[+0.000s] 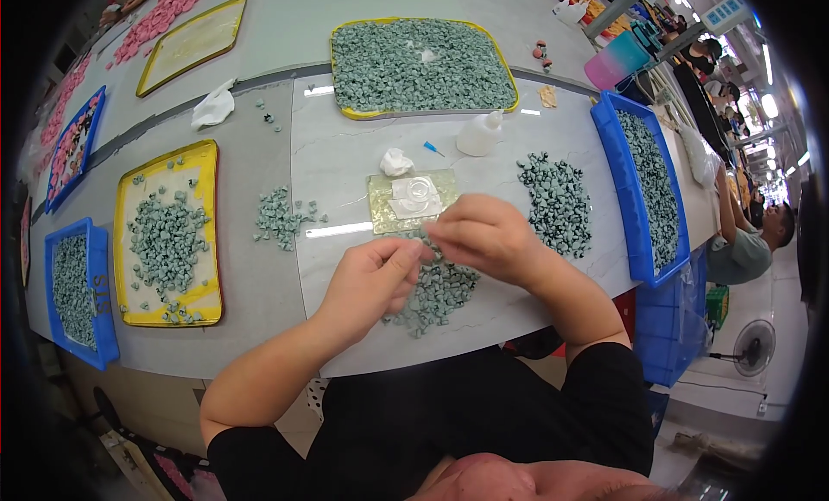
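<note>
My left hand (376,272) is closed in a pinch, thumb against fingers. Close to its fingertips, my right hand (488,238) pinches too. What either holds is too small and too hidden to make out. Below them lies a loose pile of small grey-green moulded pieces (440,298), partly covered by my hands. Just beyond my fingers is a square greenish mat (384,216) bearing a small clear round dish (420,191) on white paper. A crumpled white tissue (395,162) touches the mat's far edge. Behind it are a blue-tipped dispensing needle (433,148) and a white squeeze bottle (480,135).
More grey-green pieces lie in a right pile (555,203) and a left pile (283,218). Yellow-rimmed trays (216,242) and blue bins (617,190) hold others. A full tray (425,69) stands at the back. A pink-and-blue bottle (617,59) stands at far right.
</note>
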A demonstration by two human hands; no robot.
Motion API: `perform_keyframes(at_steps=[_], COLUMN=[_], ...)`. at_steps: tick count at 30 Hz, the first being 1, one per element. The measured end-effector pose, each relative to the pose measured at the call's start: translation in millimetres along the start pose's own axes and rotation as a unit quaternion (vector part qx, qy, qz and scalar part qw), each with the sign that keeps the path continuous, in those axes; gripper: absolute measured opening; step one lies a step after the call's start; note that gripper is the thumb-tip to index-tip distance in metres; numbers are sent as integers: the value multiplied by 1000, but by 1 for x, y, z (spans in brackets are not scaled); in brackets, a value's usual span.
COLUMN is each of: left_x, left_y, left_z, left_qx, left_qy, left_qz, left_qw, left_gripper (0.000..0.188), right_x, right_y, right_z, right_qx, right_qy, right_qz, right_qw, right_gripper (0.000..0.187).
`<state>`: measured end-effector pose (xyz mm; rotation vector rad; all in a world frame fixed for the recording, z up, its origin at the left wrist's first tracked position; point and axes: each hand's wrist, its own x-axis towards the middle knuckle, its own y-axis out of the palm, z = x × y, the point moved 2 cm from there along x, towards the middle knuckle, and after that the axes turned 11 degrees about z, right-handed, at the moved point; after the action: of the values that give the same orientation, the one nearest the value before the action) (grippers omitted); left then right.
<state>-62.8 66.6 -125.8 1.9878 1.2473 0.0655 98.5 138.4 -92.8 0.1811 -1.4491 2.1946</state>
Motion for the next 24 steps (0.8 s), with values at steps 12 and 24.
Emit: perform_keyframes(at_steps=[12,24], left_x=[-2,-9], left_y=[2,-16], left_z=[-4,-1], left_qx=[-10,-57], left_qy=[68,73], left_qz=[-36,-21], left_qw=[997,995], left_gripper=[21,13], right_x=[4,5], right_y=[1,15], right_z=[-8,-7], right_qx=[-291,26], right_qy=[11,174], right_qz=[2,-98], right_qw=[957,979], right_gripper=[34,21])
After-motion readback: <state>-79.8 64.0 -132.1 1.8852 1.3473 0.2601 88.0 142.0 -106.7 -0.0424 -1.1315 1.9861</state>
